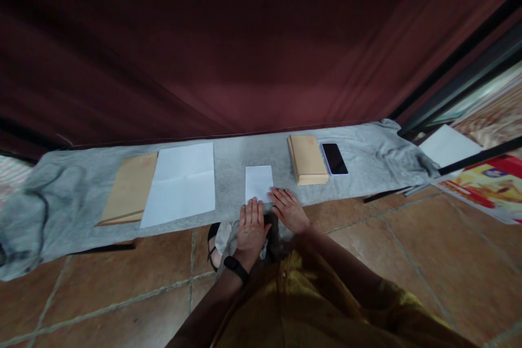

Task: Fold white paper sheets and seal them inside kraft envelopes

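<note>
A small white sheet of paper point(259, 180), perhaps folded, lies at the middle of the narrow cloth-covered table. My left hand point(251, 228) rests flat with its fingertips on the near left corner of that paper. At the near right corner the fingers of my right hand point(289, 208) are stretched out and touch the paper's edge. Neither hand grips anything. Left of the paper, large white sheets point(181, 182) overlap a few brown envelopes point(130, 185). On the right stands a neat stack of brown envelopes point(310, 157).
A phone point(335, 159) with a dark screen lies right of the stack. Grey cloth point(379, 152) covers the table and is rumpled at both ends. A dark red curtain point(244, 65) hangs behind it. A colourful printed box point(489, 185) is at the far right, above the tiled floor point(142, 283).
</note>
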A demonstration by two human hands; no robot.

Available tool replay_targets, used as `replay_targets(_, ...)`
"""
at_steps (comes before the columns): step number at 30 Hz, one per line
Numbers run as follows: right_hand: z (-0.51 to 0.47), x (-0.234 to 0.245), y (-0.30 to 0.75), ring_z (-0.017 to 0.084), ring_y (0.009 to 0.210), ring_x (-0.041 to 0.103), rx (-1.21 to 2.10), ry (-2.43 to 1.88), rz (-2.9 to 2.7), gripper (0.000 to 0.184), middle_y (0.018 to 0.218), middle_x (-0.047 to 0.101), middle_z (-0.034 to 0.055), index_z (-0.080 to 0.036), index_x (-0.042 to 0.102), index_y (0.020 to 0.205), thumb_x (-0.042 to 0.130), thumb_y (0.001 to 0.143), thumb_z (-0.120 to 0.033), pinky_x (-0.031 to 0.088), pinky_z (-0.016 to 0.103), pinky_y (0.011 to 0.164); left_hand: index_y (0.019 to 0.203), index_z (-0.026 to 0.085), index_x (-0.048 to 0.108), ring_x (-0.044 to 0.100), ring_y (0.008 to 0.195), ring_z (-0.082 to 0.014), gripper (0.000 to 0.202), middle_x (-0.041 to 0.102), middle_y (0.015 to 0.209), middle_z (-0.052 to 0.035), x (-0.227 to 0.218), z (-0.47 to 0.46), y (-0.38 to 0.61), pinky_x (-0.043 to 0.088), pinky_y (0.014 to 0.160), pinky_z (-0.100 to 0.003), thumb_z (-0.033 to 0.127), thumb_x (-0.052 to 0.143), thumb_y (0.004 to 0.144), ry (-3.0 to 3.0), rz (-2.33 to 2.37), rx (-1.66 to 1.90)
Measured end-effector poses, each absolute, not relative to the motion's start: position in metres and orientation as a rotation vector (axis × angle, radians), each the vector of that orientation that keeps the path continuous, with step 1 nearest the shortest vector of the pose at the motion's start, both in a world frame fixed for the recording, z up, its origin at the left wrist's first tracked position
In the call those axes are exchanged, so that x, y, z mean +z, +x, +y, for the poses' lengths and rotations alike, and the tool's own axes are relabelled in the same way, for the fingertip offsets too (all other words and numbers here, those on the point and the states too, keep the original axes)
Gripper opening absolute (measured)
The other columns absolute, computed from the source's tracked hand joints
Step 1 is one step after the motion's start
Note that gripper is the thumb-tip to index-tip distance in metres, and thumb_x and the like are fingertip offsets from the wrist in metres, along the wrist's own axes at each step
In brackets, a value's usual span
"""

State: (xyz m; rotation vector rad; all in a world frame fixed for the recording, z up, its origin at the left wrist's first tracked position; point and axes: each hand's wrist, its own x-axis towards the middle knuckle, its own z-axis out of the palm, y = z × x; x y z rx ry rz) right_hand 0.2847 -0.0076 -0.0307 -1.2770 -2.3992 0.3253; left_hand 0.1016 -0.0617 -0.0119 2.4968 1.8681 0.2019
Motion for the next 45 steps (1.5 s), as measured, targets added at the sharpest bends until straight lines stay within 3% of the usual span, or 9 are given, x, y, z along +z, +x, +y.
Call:
replay_targets(6, 0.004, -0.031, 0.289, 0.023, 0.139, 0.048, 0.518, -1.297, -2.166, 0.043, 0.150, 0.054, 0.0091, -0.023, 0.057, 0.142, 0.049, 0.100, -0.020, 0.038, 0.048, 0.118, 0.139, 0.006, 0.056, 0.047, 0.141, -0.0340, 0.052, 0.054, 0.147, -0.0237, 0.004, -0.045, 0.102, 0.029, 0.122, -0.053, 0.037, 0.045, 0.099, 2.474, 1.846, 0.328)
replay_targets(14, 0.018, -0.031, 0.270, 0.026, 0.124, 0.058, 0.662, -1.462, -1.883, 0.047, 0.131, 0.066, 0.0107, -0.022, 0.064, 0.132, 0.053, 0.087, -0.010, 0.043, 0.048, 0.111, 0.141, 0.009, 0.055, 0.047, 0.141, -0.0337, 0.049, 0.052, 0.150, -0.0211, 0.004, -0.039, 0.104, 0.038, 0.115, -0.051, 0.029, 0.043, 0.098, 2.426, 1.883, 0.350)
replay_targets(21, 0.032, -0.031, 0.255, 0.024, 0.104, 0.067, 1.112, -1.419, -1.320, 0.038, 0.111, 0.073, 0.0062, -0.025, 0.072, 0.114, 0.056, 0.079, -0.018, 0.050, 0.047, 0.101, 0.142, 0.009, 0.054, 0.051, 0.135, -0.0344, 0.050, 0.054, 0.148, -0.0204, 0.010, -0.032, 0.106, 0.042, 0.110, -0.050, 0.027, 0.045, 0.097, 2.376, 1.931, 0.340)
replay_targets(25, 0.029, -0.017, 0.254, 0.024, 0.100, 0.067, 1.326, -1.317, -0.992, 0.028, 0.102, 0.074, 0.0036, -0.026, 0.074, 0.099, 0.066, 0.073, -0.029, 0.052, 0.045, 0.096, 0.142, 0.012, 0.055, 0.053, 0.132, -0.0346, 0.049, 0.057, 0.146, -0.0188, 0.013, -0.029, 0.109, 0.043, 0.107, -0.050, 0.026, 0.045, 0.096, 2.372, 1.936, 0.351)
replay_targets(30, 0.017, 0.006, 0.253, 0.023, 0.095, 0.068, 1.505, -1.179, -0.785, 0.032, 0.105, 0.074, 0.0037, -0.025, 0.073, 0.100, 0.075, 0.069, -0.036, 0.055, 0.039, 0.088, 0.140, 0.011, 0.055, 0.056, 0.126, -0.0332, 0.046, 0.057, 0.146, -0.0188, 0.019, -0.024, 0.113, 0.045, 0.102, -0.048, 0.026, 0.043, 0.098, 2.348, 1.947, 0.396)
replay_targets(34, 0.015, 0.009, 0.251, 0.023, 0.095, 0.069, 1.472, -1.152, -0.932, 0.033, 0.107, 0.074, 0.0044, -0.025, 0.071, 0.107, 0.069, 0.077, -0.038, 0.056, 0.039, 0.088, 0.138, 0.015, 0.057, 0.063, 0.117, -0.0284, 0.045, 0.065, 0.135, -0.0157, 0.030, -0.016, 0.112, 0.047, 0.098, -0.041, 0.017, 0.041, 0.096, 2.307, 1.916, 0.437)
replay_targets(38, 0.019, 0.003, 0.254, 0.025, 0.107, 0.066, 1.148, -1.272, -1.203, 0.037, 0.122, 0.069, 0.0068, -0.026, 0.066, 0.121, 0.055, 0.087, -0.034, 0.055, 0.043, 0.095, 0.118, 0.019, 0.068, 0.071, 0.090, -0.0254, 0.037, 0.076, 0.102, -0.0131, 0.045, -0.008, 0.102, 0.050, 0.080, -0.035, 0.022, 0.037, 0.100, 2.102, 1.996, 0.543)
replay_targets(42, 0.023, 0.007, 0.265, 0.025, 0.134, 0.050, 0.780, -1.330, -1.447, 0.052, 0.143, 0.053, 0.0089, -0.027, 0.054, 0.140, 0.054, 0.088, -0.025, 0.041, 0.046, 0.113, 0.103, 0.019, 0.071, 0.067, 0.070, -0.0223, 0.032, 0.074, 0.082, -0.0090, 0.061, 0.003, 0.086, 0.045, 0.067, -0.031, 0.029, 0.041, 0.099, 1.883, 2.045, 0.740)
replay_targets(45, 0.030, 0.009, 0.271, 0.025, 0.142, 0.041, 0.707, -1.329, -1.514, 0.057, 0.150, 0.046, 0.0096, -0.026, 0.048, 0.145, 0.056, 0.089, -0.030, 0.033, 0.046, 0.120, 0.096, 0.018, 0.071, 0.064, 0.069, -0.0198, 0.028, 0.072, 0.078, -0.0059, 0.069, 0.015, 0.076, 0.045, 0.067, -0.030, 0.031, 0.046, 0.096, 1.707, 1.879, 0.956)
